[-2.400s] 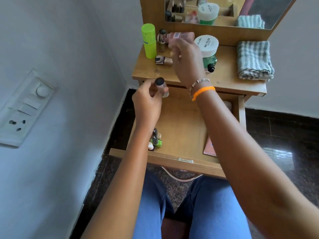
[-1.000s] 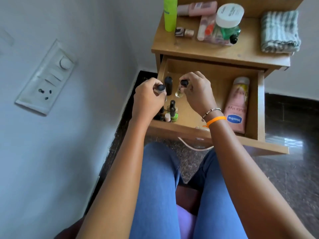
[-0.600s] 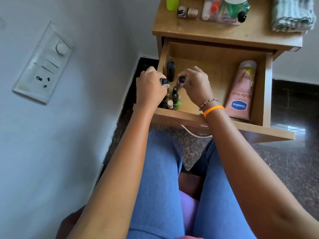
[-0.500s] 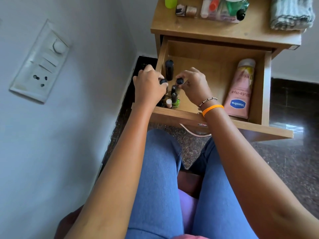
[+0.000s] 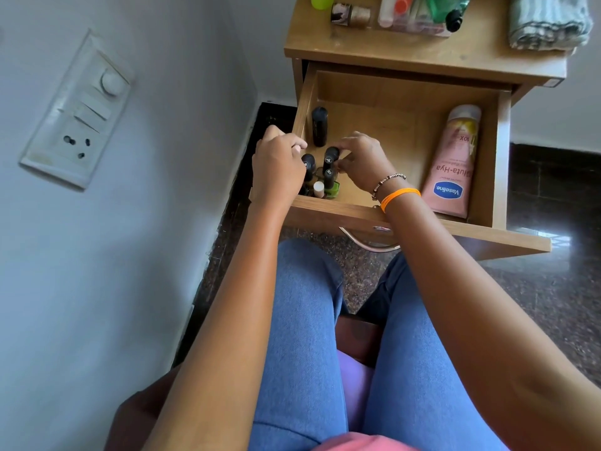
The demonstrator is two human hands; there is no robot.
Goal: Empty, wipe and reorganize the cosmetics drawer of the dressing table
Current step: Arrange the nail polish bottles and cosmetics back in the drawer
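Bottles (image 5: 328, 172) packed at drawer (image 5: 502, 151) front-left corner.

On the wooden dressing table top (image 5: 422, 56), the lime-green bottle (image 5: 322, 0), the clear green bottle (image 5: 447, 6) and the folded striped towel (image 5: 549, 24) are cut off by the upper edge. Below that top, in the open wooden drawer (image 5: 406, 219), the small bottles at the front left corner (image 5: 325, 187) are partly covered by the left hand (image 5: 276, 170); their number cannot be told. The fingertips of the right hand (image 5: 364, 161) are hidden behind a black-capped bottle (image 5: 330, 157).
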